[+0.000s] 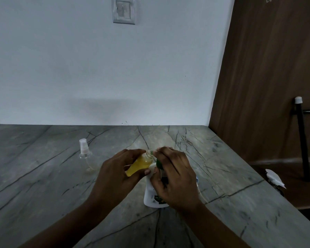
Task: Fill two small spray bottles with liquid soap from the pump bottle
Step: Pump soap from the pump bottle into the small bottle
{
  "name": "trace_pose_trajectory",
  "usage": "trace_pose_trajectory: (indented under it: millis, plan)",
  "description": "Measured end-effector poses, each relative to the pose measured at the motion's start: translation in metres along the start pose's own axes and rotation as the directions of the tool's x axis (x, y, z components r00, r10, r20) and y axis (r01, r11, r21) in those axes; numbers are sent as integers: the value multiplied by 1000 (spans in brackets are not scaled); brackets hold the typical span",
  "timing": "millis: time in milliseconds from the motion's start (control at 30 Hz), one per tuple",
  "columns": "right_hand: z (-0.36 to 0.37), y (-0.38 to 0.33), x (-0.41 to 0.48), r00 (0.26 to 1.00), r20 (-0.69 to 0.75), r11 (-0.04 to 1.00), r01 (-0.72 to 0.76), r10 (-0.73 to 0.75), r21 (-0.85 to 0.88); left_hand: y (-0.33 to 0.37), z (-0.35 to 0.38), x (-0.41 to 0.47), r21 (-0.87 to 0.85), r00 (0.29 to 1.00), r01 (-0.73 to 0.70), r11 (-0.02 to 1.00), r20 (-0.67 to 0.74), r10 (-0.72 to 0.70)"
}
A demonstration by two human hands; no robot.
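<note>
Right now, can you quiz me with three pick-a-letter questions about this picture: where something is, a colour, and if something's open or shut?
1. Where is the clear spray bottle? A on the counter, left of the left hand; B on the floor; C in a hand.
2. What colour is the pump head of the pump bottle under the right hand? A red; B green; C black.
3. The small bottle in the left hand is: A capped; B empty; C uncapped, holding yellow liquid.
1 A: it stands alone there. 2 B: green shows beside the fingers. 3 C: its bare neck shows.
</note>
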State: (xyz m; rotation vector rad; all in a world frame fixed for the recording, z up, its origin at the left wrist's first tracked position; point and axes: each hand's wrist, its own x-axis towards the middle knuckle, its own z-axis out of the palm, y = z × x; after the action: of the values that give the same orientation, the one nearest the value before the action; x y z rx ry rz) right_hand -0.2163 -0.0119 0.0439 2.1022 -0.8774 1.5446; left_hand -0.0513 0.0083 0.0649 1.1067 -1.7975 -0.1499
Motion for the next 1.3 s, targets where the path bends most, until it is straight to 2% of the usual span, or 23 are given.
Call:
trace_pose_trajectory:
  millis: [733, 1300]
  plan:
    - [-7, -1, 7, 999, 40, 1000, 11, -11, 6, 5, 0, -2, -39, 998, 66, 997, -5, -66]
    - [-4, -5, 5, 1000, -5, 1000, -29, 28, -12, 3, -2, -2, -42, 996, 82, 996, 33, -81]
